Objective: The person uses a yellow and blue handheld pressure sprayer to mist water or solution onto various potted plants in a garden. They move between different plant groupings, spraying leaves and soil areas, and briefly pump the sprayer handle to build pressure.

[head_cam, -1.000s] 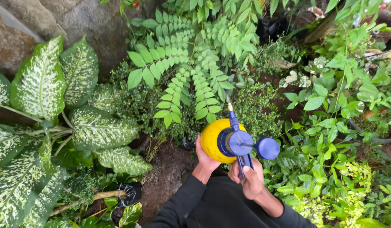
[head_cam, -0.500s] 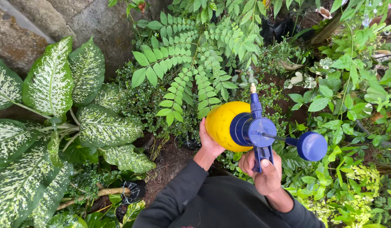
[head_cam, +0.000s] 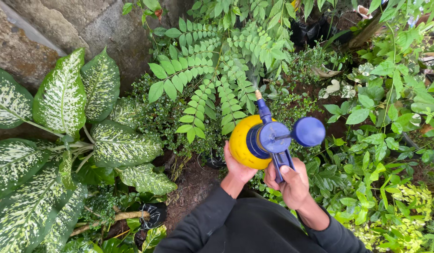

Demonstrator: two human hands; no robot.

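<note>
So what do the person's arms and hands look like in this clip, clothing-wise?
Both arms are covered by long black sleeves that end at the wrists. The left hand and right hand are bare: no gloves, and no rings, watch or markings visible on the fingers.

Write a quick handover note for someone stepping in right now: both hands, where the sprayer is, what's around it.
Left hand: cupped under the yellow tank of the pressure sprayer, carrying its weight.
Right hand: wrapped round the blue handle and trigger; whether the trigger is pressed cannot be told.
Sprayer: held out in front of the body, nozzle aimed at the fern-like plant; blue pump knob sticks out to the right.
Around: spotted broad-leaf plant at left by a stone wall, bare soil below.
No spray visible; leaf wetness cannot be judged.
</note>
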